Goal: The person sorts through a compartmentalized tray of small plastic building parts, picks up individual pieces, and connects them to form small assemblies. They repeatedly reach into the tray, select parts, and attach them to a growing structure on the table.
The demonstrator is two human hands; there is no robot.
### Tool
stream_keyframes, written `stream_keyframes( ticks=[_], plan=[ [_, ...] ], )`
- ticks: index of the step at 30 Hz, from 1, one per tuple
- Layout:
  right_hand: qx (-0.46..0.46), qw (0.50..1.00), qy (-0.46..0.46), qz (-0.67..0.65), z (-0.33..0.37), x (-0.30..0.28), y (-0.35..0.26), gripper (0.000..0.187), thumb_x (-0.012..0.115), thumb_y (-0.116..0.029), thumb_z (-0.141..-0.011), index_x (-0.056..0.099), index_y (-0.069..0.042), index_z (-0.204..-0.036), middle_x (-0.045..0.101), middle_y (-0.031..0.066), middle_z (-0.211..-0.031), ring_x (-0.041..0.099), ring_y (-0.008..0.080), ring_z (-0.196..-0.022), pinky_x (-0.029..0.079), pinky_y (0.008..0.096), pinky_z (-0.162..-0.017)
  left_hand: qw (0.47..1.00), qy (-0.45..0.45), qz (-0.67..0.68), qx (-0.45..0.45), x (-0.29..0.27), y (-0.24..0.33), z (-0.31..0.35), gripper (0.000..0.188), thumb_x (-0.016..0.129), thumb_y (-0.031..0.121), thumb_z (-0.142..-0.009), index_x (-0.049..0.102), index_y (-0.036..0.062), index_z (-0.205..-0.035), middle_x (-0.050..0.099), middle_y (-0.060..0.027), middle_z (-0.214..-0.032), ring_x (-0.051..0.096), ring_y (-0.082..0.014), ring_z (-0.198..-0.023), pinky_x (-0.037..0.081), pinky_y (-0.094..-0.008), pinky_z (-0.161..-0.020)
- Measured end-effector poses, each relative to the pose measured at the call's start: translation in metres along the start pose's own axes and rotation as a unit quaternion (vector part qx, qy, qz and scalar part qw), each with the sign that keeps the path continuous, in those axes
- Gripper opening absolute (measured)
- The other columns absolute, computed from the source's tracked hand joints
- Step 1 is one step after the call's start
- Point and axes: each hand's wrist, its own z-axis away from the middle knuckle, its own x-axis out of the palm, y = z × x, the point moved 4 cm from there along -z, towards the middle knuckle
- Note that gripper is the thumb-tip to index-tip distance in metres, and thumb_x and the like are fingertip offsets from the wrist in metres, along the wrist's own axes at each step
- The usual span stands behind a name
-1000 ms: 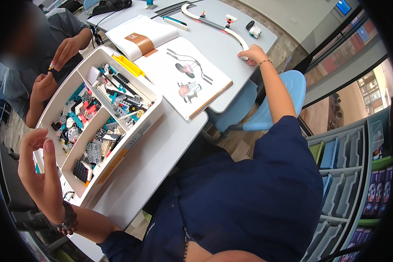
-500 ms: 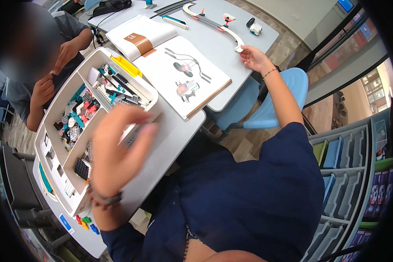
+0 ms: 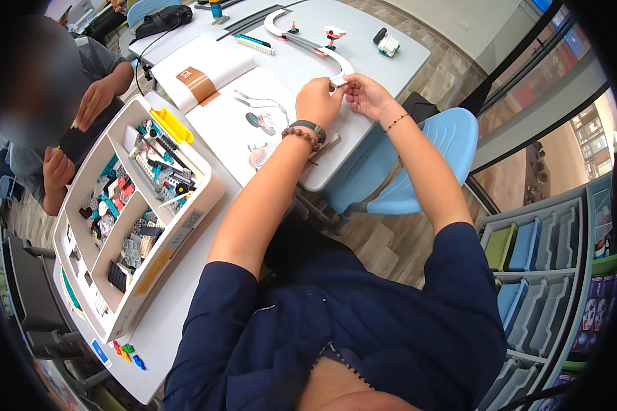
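Observation:
A curved toy track, white at its bent ends and grey along the middle, lies across the table's far side. My left hand is closed at the near white end, its fingertips partly hidden behind the back of the hand. From the right, my right hand pinches the same end between thumb and fingers. The two hands nearly meet there. Under my left forearm an instruction book lies spread out, with drawings of a wheeled model and a track. A small white-and-red brick build stands beside the track.
A white sorting tray of building pieces fills the table's left. A person sits beyond it, hands raised. A white-and-black brick build stands at the far right, near the blue chair. Small coloured pieces lie at the near left.
My left hand has left the tray and reached the near end of the track, beside my right hand. The right hand keeps its hold there. My view has shifted slightly.

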Motion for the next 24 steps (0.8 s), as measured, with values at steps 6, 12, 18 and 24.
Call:
stream_keyframes(
  ticks=[6,12,18,24],
  plan=[
    [-0.002,1.0,-0.006,0.001,-0.008,-0.004,0.003,0.02,0.064,-0.031,-0.078,0.058,-0.012,-0.079,0.053,-0.0031,-0.071,0.047,0.0079,-0.064,0.037,0.0213,-0.054,0.997,-0.007,0.053,0.047,-0.002,-0.005,-0.003,0.027,0.065,0.024,-0.078,0.065,-0.0022,-0.078,0.065,-0.0165,-0.072,0.062,-0.0287,-0.06,0.048,-0.0351,-0.056],
    [-0.02,0.999,0.042,0.01,-0.012,-0.005,0.009,0.019,0.063,-0.028,-0.077,0.058,-0.009,-0.078,0.051,-0.0014,-0.069,0.046,0.0083,-0.062,0.038,0.0224,-0.054,0.996,-0.025,0.018,0.08,0.002,-0.014,-0.001,0.024,0.066,0.022,-0.075,0.066,-0.0015,-0.077,0.064,-0.0165,-0.073,0.062,-0.0288,-0.063,0.049,-0.0345,-0.058],
    [-0.016,0.998,0.062,-0.002,-0.018,-0.015,0.011,0.02,0.065,-0.027,-0.074,0.058,-0.008,-0.076,0.051,0.0001,-0.069,0.046,0.0103,-0.061,0.039,0.0237,-0.055,0.994,-0.033,0.029,0.099,0.0,-0.01,0.003,0.021,0.066,0.02,-0.073,0.067,0.0002,-0.078,0.063,-0.0151,-0.076,0.062,-0.0284,-0.069,0.049,-0.0359,-0.065],
    [-0.017,0.998,0.052,0.006,-0.02,-0.014,0.01,0.023,0.066,-0.029,-0.073,0.056,-0.009,-0.073,0.05,0.0002,-0.069,0.047,0.0115,-0.063,0.04,0.0245,-0.058,0.987,-0.112,-0.045,0.103,-0.011,0.002,0.015,0.018,0.06,0.014,-0.077,0.068,0.0024,-0.088,0.063,-0.0161,-0.082,0.062,-0.0326,-0.076,0.049,-0.0394,-0.07]
  ],
)
